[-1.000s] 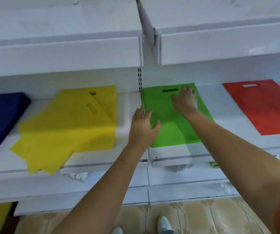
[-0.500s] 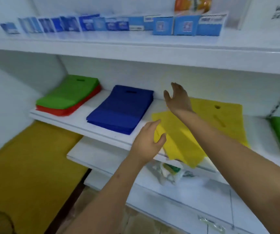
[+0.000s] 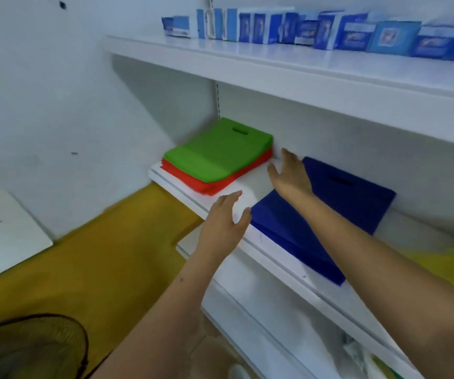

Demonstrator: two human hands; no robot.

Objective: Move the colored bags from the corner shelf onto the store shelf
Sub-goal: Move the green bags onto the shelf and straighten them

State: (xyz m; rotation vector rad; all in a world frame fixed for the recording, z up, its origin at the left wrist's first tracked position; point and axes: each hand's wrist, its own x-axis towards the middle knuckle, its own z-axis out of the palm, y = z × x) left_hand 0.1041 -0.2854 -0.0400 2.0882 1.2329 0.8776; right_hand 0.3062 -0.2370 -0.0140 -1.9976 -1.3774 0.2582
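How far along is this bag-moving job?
Done: flat blue fabric bags already lie along the white shelf. In hand: nothing; the open left hand and right hand reach toward the corner. Left: the green bag stack on the red bag stack.

One bag stack (image 3: 215,157) lies left of another stack (image 3: 338,203).

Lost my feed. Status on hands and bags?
Left hand open, empty. Right hand open, empty, near the green bags stacked on red bags. Nothing in the way.
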